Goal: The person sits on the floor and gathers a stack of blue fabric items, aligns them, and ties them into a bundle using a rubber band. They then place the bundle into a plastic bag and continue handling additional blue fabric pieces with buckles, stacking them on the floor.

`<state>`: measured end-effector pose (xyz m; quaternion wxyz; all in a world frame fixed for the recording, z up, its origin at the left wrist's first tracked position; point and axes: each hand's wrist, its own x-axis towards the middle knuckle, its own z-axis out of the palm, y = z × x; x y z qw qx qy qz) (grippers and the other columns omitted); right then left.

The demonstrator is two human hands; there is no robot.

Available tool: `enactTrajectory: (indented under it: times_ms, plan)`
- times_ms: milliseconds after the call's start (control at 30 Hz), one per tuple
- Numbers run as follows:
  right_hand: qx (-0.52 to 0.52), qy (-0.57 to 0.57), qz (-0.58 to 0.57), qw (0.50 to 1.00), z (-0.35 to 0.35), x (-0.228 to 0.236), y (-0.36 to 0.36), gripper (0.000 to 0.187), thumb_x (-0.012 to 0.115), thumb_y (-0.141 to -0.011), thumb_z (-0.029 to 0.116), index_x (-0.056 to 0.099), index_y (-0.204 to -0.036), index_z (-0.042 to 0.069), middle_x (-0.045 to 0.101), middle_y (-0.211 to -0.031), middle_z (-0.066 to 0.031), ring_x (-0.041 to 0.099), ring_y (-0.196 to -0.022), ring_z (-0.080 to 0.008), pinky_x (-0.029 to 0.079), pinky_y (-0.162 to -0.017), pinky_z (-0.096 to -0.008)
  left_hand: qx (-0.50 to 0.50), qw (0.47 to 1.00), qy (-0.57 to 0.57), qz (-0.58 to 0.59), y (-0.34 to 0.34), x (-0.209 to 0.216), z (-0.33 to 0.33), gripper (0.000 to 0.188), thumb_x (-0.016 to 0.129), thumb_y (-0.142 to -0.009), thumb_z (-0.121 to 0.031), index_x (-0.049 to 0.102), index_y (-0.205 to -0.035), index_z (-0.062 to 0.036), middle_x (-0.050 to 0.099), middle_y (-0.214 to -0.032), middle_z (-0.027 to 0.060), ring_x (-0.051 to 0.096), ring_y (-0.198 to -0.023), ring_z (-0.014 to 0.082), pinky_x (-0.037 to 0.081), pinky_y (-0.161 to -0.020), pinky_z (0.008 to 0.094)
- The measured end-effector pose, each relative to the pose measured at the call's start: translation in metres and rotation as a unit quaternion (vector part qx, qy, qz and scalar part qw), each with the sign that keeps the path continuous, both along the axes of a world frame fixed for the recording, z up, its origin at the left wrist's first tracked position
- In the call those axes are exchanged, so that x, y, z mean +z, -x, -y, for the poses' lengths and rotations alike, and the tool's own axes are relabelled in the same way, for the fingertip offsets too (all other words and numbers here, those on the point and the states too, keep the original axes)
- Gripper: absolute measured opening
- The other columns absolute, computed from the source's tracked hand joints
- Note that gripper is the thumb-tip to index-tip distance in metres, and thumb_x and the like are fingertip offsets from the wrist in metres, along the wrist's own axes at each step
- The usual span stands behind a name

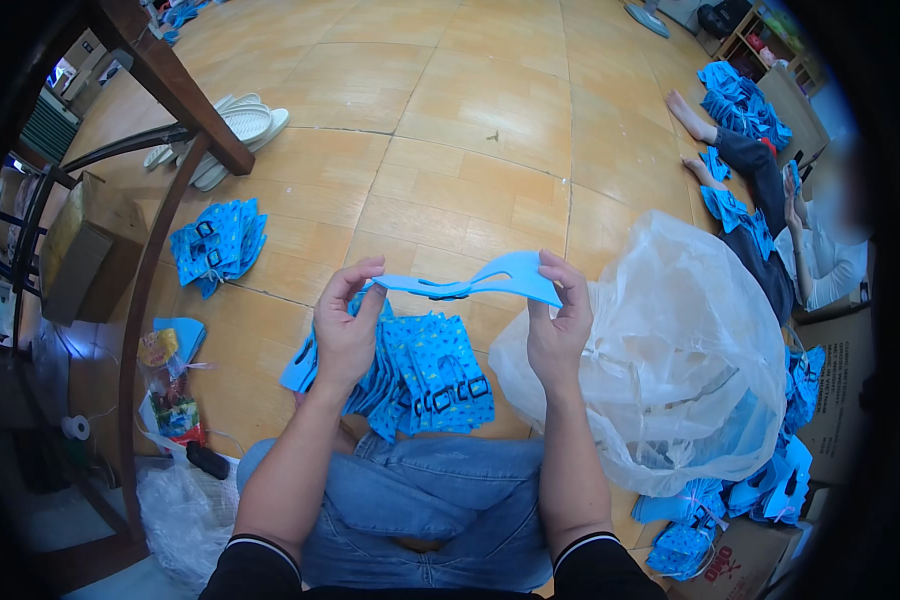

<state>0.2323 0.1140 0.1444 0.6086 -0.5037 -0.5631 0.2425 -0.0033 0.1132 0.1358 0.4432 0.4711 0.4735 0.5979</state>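
Between my two hands a light-blue flat piece with cut-out openings and a dark buckle-like part at its middle (pixel 510 278) is stretched out above my lap. My left hand (pixel 346 325) pinches its left end between thumb and fingers. Its wider right end is gripped by my right hand (pixel 561 325). Below, on the floor just beyond my legs, lies a fanned stack of blue patterned pieces with black buckles (pixel 425 375); my left forearm hides part of it.
A large translucent plastic bag (pixel 670 360) bulges at the right. Farther left lies another blue stack (pixel 220 243), near a wooden frame (pixel 170 90) and white slippers (pixel 245 125). Another person (pixel 760 200) sits at the right among blue bundles (pixel 745 105). Cardboard boxes (pixel 740 555) stand nearby.
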Motion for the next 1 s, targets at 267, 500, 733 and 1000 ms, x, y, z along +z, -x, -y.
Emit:
enactTrajectory:
  times_ms: [267,500,733,1000]
  plan:
    - [-0.003,-0.009,0.004,1.000,0.0004,-0.0012,-0.0001,0.022,0.067,-0.083,0.003,0.060,-0.104,0.003,0.058,-0.119,-0.0153,0.059,-0.107,-0.0243,0.050,-0.088,-0.0331,-0.006,1.000,-0.010,-0.001,0.0005,-0.0008,-0.0001,0.016,0.059,-0.091,-0.004,0.061,-0.107,-0.0030,0.060,-0.120,0.0151,0.054,-0.118,0.0218,0.039,-0.103,0.0337]
    - [-0.007,-0.027,-0.019,0.999,-0.0015,-0.0041,0.0013,0.025,0.071,-0.080,0.005,0.060,-0.103,0.003,0.057,-0.122,-0.0163,0.058,-0.110,-0.0255,0.050,-0.089,-0.0345,-0.006,1.000,-0.018,0.005,0.0002,-0.0008,0.0002,0.017,0.055,-0.091,0.001,0.061,-0.106,-0.0033,0.058,-0.122,0.0159,0.053,-0.119,0.0223,0.041,-0.101,0.0339]
    - [-0.020,-0.034,0.016,0.999,-0.0014,-0.0037,-0.0002,0.026,0.073,-0.078,0.007,0.061,-0.101,0.005,0.057,-0.122,-0.0175,0.058,-0.109,-0.0272,0.049,-0.089,-0.0357,-0.007,0.999,-0.033,-0.011,-0.0011,0.0033,0.0004,0.015,0.056,-0.091,0.000,0.060,-0.106,-0.0029,0.058,-0.123,0.0173,0.050,-0.123,0.0247,0.041,-0.102,0.0361]
    - [-0.009,-0.036,-0.008,0.999,-0.0020,-0.0045,0.0004,0.028,0.073,-0.078,0.007,0.060,-0.102,0.004,0.056,-0.123,-0.0173,0.058,-0.109,-0.0266,0.050,-0.088,-0.0351,-0.015,0.999,-0.032,-0.011,-0.0010,0.0047,0.0009,0.014,0.057,-0.092,-0.004,0.060,-0.106,-0.0025,0.057,-0.124,0.0176,0.047,-0.126,0.0261,0.040,-0.103,0.0370]
